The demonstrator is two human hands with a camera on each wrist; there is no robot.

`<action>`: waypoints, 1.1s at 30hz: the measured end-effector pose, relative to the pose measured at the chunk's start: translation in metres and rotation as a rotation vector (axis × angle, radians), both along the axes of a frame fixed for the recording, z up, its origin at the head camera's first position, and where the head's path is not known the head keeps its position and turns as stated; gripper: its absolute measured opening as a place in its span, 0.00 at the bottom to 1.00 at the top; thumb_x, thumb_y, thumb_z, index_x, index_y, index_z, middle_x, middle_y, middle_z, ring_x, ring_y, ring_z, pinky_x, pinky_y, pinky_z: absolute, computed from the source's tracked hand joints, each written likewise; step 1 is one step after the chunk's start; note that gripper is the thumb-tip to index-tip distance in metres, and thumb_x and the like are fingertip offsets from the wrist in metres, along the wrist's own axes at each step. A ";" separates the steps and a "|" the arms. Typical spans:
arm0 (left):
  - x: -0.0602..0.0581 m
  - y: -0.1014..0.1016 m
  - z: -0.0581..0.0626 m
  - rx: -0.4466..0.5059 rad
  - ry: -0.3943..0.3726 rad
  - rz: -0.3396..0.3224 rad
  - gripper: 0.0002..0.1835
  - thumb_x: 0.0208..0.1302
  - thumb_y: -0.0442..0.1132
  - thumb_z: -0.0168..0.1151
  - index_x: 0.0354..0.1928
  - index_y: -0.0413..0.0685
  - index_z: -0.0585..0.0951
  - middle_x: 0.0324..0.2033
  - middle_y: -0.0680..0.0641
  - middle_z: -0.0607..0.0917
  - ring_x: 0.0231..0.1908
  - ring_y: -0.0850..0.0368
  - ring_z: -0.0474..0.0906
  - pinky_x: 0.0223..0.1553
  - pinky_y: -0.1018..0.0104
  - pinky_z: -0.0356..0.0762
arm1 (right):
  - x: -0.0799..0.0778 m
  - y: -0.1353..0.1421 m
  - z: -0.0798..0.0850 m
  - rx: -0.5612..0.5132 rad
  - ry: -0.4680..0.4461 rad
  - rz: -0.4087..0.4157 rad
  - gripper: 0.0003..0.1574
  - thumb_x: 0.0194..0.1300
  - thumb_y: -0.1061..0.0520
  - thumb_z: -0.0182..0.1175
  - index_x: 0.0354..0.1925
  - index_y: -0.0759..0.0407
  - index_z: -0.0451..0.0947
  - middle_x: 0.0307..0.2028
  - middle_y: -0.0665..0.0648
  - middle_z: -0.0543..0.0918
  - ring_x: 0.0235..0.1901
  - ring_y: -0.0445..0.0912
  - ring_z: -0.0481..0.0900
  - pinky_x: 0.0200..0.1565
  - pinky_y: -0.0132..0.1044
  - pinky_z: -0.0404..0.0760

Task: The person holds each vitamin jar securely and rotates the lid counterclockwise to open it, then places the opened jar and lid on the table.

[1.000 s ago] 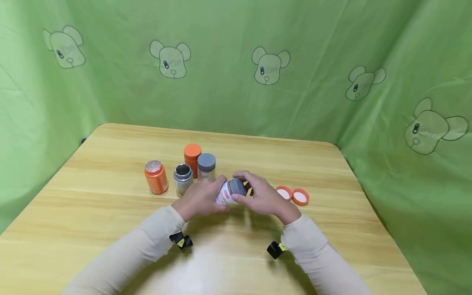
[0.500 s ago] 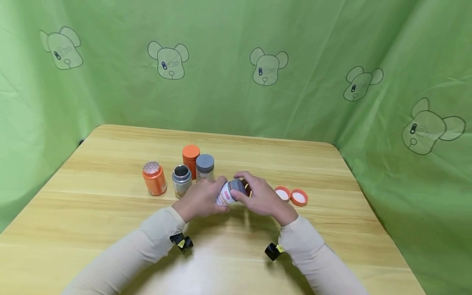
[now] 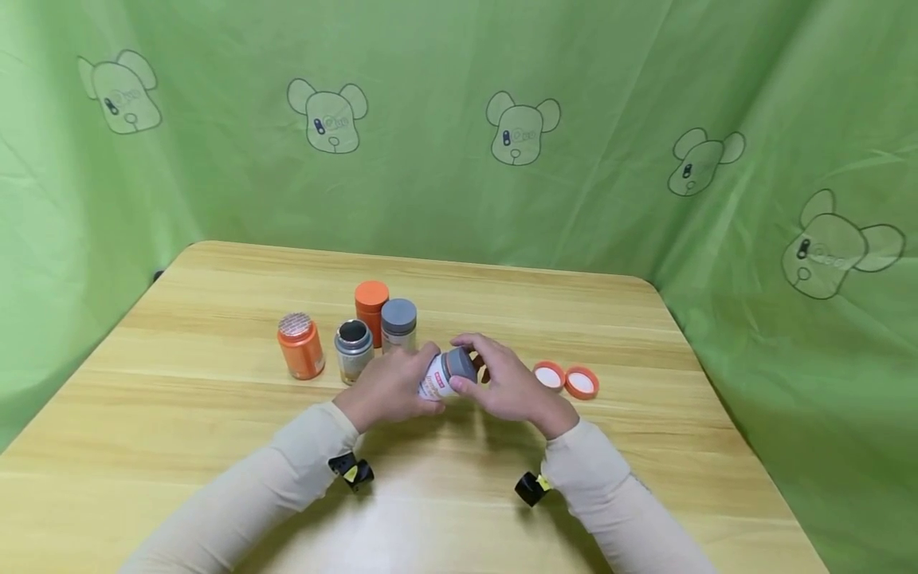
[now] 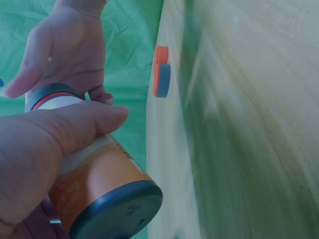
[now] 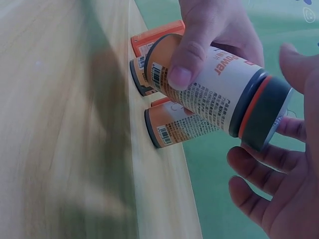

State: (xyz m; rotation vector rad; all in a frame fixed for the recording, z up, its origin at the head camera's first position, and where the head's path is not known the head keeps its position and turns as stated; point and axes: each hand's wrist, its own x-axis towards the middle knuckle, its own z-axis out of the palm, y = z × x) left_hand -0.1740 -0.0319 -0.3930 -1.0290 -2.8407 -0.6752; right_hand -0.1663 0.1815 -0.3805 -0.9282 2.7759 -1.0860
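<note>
My left hand (image 3: pixel 387 387) grips a white-and-orange labelled bottle (image 3: pixel 434 379), tilted with its grey lid (image 3: pixel 462 364) toward the right. Its thumb lies along the bottle's side in the right wrist view. Around the lid end is my right hand (image 3: pixel 512 387). In the right wrist view its fingers (image 5: pixel 264 174) are loosely bent right at the lid, and the thumb stands apart from it. An orange ring (image 5: pixel 253 107) shows just below the lid. The bottle is held above the wooden table (image 3: pixel 445 510).
Left of the hands stand an orange bottle with a foil-like top (image 3: pixel 301 351), an uncapped grey-necked bottle (image 3: pixel 355 351), an orange-lidded bottle (image 3: pixel 370 307) and a grey-lidded bottle (image 3: pixel 398 323). Two orange lids (image 3: pixel 581 383) lie inside-up at the right. A green curtain (image 3: pixel 430 199) surrounds the table.
The right thumb has shifted slightly on the lid, up and then down again. The left hand keeps its grip on the bottle, and the standing bottles have stayed in place.
</note>
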 end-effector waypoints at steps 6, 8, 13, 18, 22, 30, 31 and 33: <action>0.000 0.000 0.000 0.012 0.002 -0.004 0.32 0.45 0.53 0.78 0.48 0.48 0.73 0.27 0.51 0.78 0.24 0.59 0.74 0.22 0.67 0.72 | 0.001 -0.001 0.001 -0.008 0.008 -0.035 0.30 0.67 0.49 0.62 0.61 0.59 0.68 0.43 0.55 0.77 0.32 0.46 0.75 0.34 0.41 0.78; 0.000 0.000 0.000 0.014 0.000 -0.004 0.33 0.44 0.53 0.78 0.49 0.48 0.73 0.27 0.51 0.78 0.24 0.59 0.74 0.22 0.67 0.72 | 0.000 0.000 0.000 -0.020 0.022 -0.025 0.30 0.66 0.50 0.63 0.61 0.59 0.68 0.43 0.55 0.77 0.34 0.47 0.76 0.35 0.44 0.78; 0.000 -0.001 -0.001 0.002 -0.004 0.001 0.33 0.44 0.53 0.78 0.49 0.47 0.73 0.27 0.51 0.78 0.24 0.59 0.74 0.22 0.67 0.72 | -0.001 0.002 -0.003 -0.047 0.054 0.027 0.33 0.62 0.53 0.65 0.61 0.63 0.68 0.47 0.56 0.77 0.40 0.49 0.77 0.38 0.43 0.79; 0.000 -0.001 -0.003 -0.002 -0.009 0.006 0.33 0.44 0.53 0.78 0.48 0.47 0.73 0.28 0.52 0.78 0.24 0.60 0.74 0.22 0.67 0.72 | -0.001 0.002 -0.005 -0.044 0.058 0.018 0.32 0.65 0.51 0.63 0.62 0.62 0.67 0.48 0.57 0.76 0.40 0.47 0.77 0.38 0.41 0.79; 0.000 -0.001 -0.004 -0.002 -0.019 0.003 0.33 0.44 0.53 0.78 0.49 0.47 0.72 0.28 0.52 0.78 0.25 0.60 0.74 0.23 0.66 0.73 | 0.000 0.000 -0.005 -0.022 0.037 -0.025 0.29 0.68 0.49 0.59 0.61 0.60 0.67 0.45 0.56 0.78 0.33 0.42 0.76 0.34 0.40 0.78; 0.001 -0.003 -0.005 -0.008 -0.027 0.001 0.34 0.44 0.53 0.78 0.50 0.48 0.72 0.28 0.52 0.78 0.25 0.60 0.74 0.23 0.67 0.73 | -0.001 0.000 -0.006 -0.043 0.034 0.022 0.31 0.65 0.52 0.63 0.61 0.61 0.66 0.46 0.57 0.77 0.36 0.47 0.77 0.37 0.43 0.79; 0.001 -0.003 -0.004 -0.006 -0.027 0.003 0.34 0.44 0.53 0.78 0.50 0.47 0.72 0.28 0.52 0.78 0.24 0.60 0.74 0.23 0.67 0.72 | -0.001 0.001 -0.006 -0.047 0.039 0.030 0.31 0.65 0.53 0.63 0.61 0.61 0.66 0.47 0.57 0.77 0.38 0.47 0.77 0.37 0.43 0.80; 0.001 -0.004 -0.004 -0.001 -0.020 0.004 0.34 0.44 0.53 0.78 0.50 0.47 0.72 0.28 0.52 0.78 0.24 0.60 0.74 0.23 0.67 0.72 | -0.002 0.000 -0.005 -0.049 0.052 0.039 0.32 0.64 0.53 0.63 0.62 0.62 0.66 0.48 0.57 0.76 0.40 0.48 0.77 0.38 0.43 0.79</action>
